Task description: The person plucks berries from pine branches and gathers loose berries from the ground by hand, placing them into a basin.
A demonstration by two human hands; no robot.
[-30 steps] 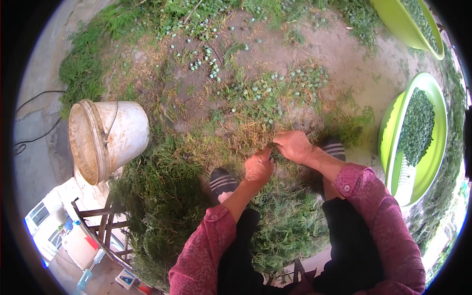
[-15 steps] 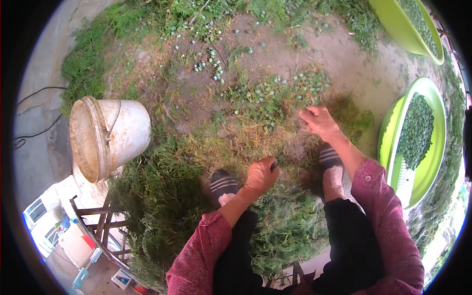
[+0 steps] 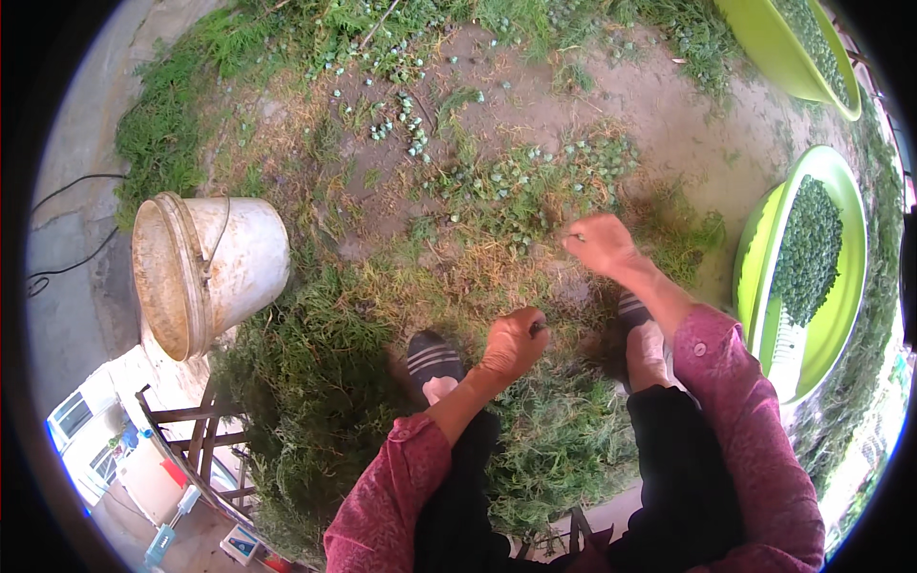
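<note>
Above the ground between my feet, my left hand (image 3: 513,344) is curled closed. A small dark thing shows at its thumb side, too little of it to name. My right hand (image 3: 602,246) is closed with thumb and fingers pinched together; whatever may be in them is too small to make out. It hovers at the near right edge of a patch of small blue-green seed cones (image 3: 521,186) mixed with green sprigs. Dry yellowish needle litter (image 3: 458,272) lies between the two hands and that patch.
A dirty white bucket (image 3: 244,250) lies tipped on its side at left. On the right stands a green basin (image 3: 841,325) holding green cones (image 3: 807,253); another green basin (image 3: 788,57) is behind it. Cut evergreen branches (image 3: 315,411) are heaped around my feet.
My right hand has moved slightly left and nearer to me, turning at the wrist. My left hand has barely shifted and stays closed.
</note>
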